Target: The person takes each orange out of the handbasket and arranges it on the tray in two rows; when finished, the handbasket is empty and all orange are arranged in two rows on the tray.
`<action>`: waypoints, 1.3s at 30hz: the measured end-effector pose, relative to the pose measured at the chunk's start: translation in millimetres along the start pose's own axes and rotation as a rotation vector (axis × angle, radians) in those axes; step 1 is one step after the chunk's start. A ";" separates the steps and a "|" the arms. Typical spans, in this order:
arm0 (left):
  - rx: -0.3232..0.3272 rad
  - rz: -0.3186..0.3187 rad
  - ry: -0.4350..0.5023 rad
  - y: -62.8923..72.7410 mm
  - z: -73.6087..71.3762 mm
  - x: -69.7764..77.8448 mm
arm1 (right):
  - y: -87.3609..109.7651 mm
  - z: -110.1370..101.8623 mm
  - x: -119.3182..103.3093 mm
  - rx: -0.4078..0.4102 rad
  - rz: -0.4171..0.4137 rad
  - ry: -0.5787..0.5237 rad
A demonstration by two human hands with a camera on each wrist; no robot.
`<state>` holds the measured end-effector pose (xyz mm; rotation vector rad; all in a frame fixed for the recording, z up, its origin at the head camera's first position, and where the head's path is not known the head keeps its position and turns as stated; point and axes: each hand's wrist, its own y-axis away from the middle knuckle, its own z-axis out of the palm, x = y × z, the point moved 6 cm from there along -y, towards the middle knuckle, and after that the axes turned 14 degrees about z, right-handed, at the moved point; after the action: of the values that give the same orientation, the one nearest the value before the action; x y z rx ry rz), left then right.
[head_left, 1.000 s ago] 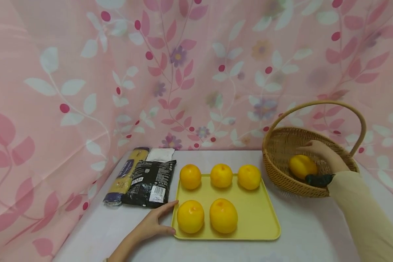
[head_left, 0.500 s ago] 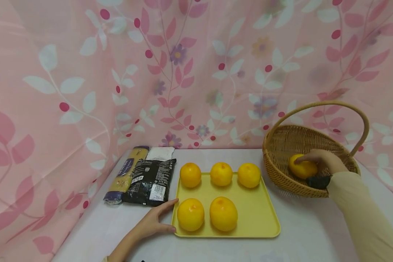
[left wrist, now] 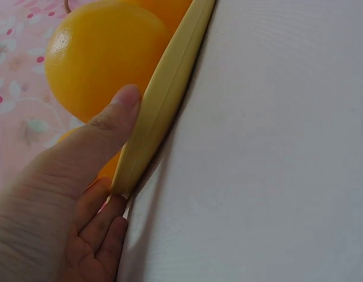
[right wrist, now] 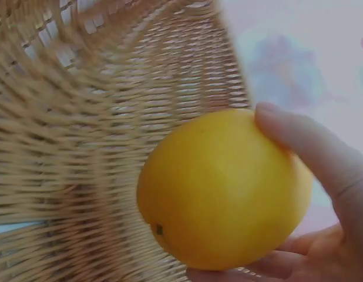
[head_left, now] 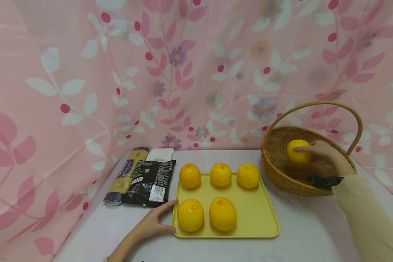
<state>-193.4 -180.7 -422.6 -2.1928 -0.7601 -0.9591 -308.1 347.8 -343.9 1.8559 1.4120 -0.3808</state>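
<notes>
My right hand point(head_left: 324, 153) holds an orange point(head_left: 299, 152) inside the wicker basket point(head_left: 278, 178), thumb on one side and fingers on the other. In the right wrist view the orange point(right wrist: 225, 188) shows a small green stem mark, with woven basket wall behind it. At the left, my left hand point(head_left: 154, 222) rests at the yellow tray's point(head_left: 255, 218) near left corner, thumb and fingers spread along its edge. The left wrist view has the thumb point(left wrist: 125, 100) against the tray rim point(left wrist: 161, 100). Several oranges sit on the tray, one of them the near-left orange point(head_left: 190, 215).
Left of the tray lie a black printed packet point(head_left: 149, 182), a long yellow and purple package point(head_left: 127, 174) and a white packet point(head_left: 160, 154). The basket's tall arched handle point(head_left: 325, 103) stands over it. A pink floral curtain point(head_left: 196, 72) hangs behind the white table point(head_left: 298, 233).
The right hand came down over the orange in the basket, took hold of it and has raised it a little. The left hand stays at the tray edge.
</notes>
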 end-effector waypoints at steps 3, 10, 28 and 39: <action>0.003 -0.001 -0.010 0.2 -0.5 -0.5 | 8.2 -5.7 -7.9 0.034 -0.029 -0.062; -0.004 -0.014 -0.030 0.8 0.1 -0.8 | 33.5 -10.7 -28.3 0.050 -0.168 -0.223; 0.010 0.023 0.004 -0.4 1.9 -1.2 | 107.0 29.6 -57.2 0.195 -0.330 -0.156; 0.005 0.009 -0.001 -0.1 0.6 -0.3 | 122.5 76.2 -60.5 0.091 -0.492 -0.235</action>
<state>-193.5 -180.3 -423.2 -2.1913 -0.7521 -0.9506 -201.2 239.2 -308.8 1.4552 1.6949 -0.8883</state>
